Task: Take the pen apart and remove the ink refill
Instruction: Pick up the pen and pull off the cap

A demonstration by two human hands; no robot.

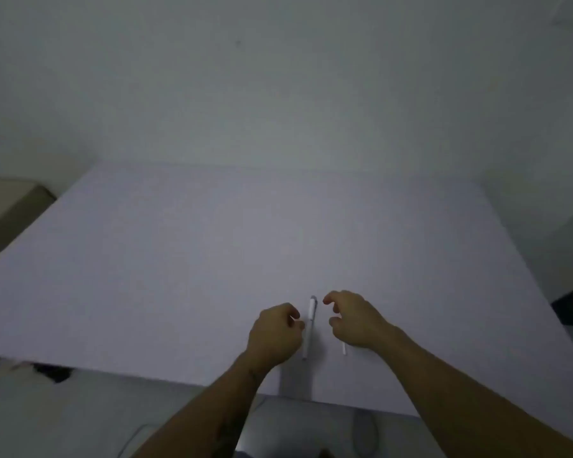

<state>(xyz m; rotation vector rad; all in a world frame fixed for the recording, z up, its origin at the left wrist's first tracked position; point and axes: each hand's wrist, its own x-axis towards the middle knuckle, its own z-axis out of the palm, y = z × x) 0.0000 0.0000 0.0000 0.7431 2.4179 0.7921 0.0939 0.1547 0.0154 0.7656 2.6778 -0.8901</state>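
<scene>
Near table [179, 259] front edge | pen [311, 320] between hands | left hand [275, 335] grip curled, right hand [354, 320] grip loose, both empty

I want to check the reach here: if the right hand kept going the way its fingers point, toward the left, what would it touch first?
Probably the white pen, lying between the right hand and the left hand. Height above the table is unclear.

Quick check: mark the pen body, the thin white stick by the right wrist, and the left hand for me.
pen body [310, 320]: head view, middle of the white barrel on the table.
thin white stick [344, 349]: head view, the end showing below the right wrist.
left hand [275, 335]: head view, back of the hand.
</scene>
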